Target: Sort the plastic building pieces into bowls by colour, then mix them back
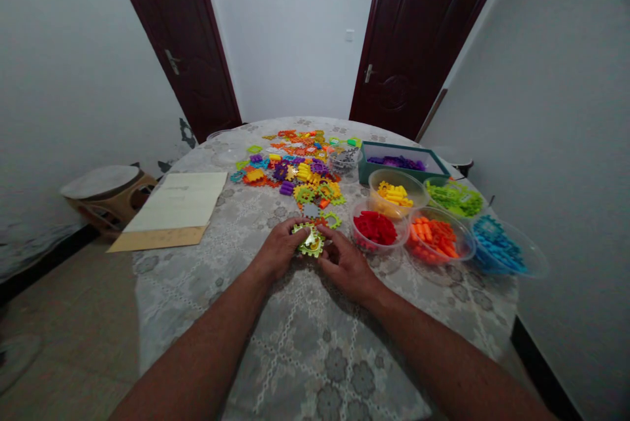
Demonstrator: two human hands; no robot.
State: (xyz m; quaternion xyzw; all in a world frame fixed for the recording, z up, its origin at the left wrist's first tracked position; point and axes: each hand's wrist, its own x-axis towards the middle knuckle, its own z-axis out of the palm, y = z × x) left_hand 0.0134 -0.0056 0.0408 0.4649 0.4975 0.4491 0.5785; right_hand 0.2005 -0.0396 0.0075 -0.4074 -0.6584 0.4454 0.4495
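A yellow-green toy gear (310,245) with a toothed rim is held just above the tablecloth. My left hand (281,249) grips its left side, thumb on top. At its right edge, the fingers of my right hand (347,263) are closed on it too. Something yellow shows in the middle of the gear, too small to make out. Just beyond my hands lie a grey plastic piece (311,211) and a green gear ring (333,220). Behind them spreads a pile of mixed plastic gears (300,172) in yellow, purple, orange and blue.
On the right stand clear bowls of red pieces (375,229), orange pieces (436,237), yellow pieces (394,194), green pieces (455,198) and blue pieces (498,247). A teal box (364,168) holds purple pieces. Papers (172,201) lie at the table's left edge, near a stool (101,181).
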